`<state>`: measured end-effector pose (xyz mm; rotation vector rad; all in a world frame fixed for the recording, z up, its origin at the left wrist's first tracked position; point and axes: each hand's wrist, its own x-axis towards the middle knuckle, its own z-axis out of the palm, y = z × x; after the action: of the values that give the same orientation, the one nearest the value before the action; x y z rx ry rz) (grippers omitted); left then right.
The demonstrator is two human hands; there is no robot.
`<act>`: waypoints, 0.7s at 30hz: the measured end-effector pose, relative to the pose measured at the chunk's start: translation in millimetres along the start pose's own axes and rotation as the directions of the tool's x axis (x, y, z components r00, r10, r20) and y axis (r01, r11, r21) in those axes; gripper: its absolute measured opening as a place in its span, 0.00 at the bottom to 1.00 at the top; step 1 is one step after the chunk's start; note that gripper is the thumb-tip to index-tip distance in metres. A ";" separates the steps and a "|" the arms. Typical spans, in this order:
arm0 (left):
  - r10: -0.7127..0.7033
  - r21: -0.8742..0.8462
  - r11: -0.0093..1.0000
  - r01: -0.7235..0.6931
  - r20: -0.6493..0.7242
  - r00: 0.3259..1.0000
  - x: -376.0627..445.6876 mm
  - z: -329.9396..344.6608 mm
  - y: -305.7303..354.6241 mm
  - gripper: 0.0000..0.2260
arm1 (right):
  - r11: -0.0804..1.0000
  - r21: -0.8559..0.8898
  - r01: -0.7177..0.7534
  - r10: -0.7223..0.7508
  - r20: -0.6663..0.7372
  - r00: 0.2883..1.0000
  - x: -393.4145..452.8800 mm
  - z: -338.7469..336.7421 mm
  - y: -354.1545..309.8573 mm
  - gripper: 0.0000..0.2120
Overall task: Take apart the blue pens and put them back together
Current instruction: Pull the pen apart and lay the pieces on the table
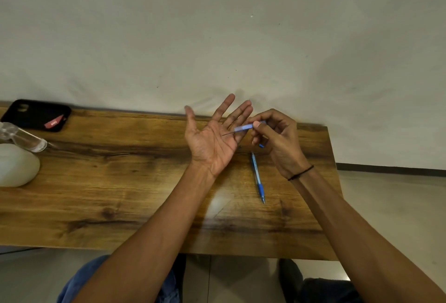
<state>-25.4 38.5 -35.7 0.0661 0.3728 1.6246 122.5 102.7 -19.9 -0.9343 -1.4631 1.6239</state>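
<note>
A whole blue pen (257, 177) is lying nearest the person on the wooden table (120, 182), tip toward them, with a blue grip sleeve and a clear barrel; it is lying just below the right hand (277, 143) and apart from both hands. Above it, that hand is pinching a pale blue barrel (245, 128) between thumb and curled fingers, tilting it so that a thin dark refill (228, 133) is sticking out toward the left hand (213, 138). The left hand is waiting palm up, fingers spread and straight, holding nothing, with the refill's end hovering over or just touching the palm; which, I cannot tell. A small blue piece (261, 145) is peeking from under the right fingers, too hidden to name. This looks like the taking-apart step: the insides are being tipped out of the barrel. The next move is probably calling for a steady tilt and a cupped palm, since the thin refill and any small spring could roll away. Farther off at the left are sitting a white rounded object (17, 165), a clear bottle (24, 137) and a black phone (36, 114).
</note>
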 end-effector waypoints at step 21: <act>0.368 0.874 0.481 0.074 -0.277 0.887 -10.1 -6.2 11.8 0.07 | 0.990 0.119 -0.075 0.081 -0.047 0.996 5.7 -13.3 9.3 0.03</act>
<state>-37.4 26.9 -36.5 0.5391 1.5993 1.4450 131.2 113.1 -30.5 -0.9704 -1.2956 1.7103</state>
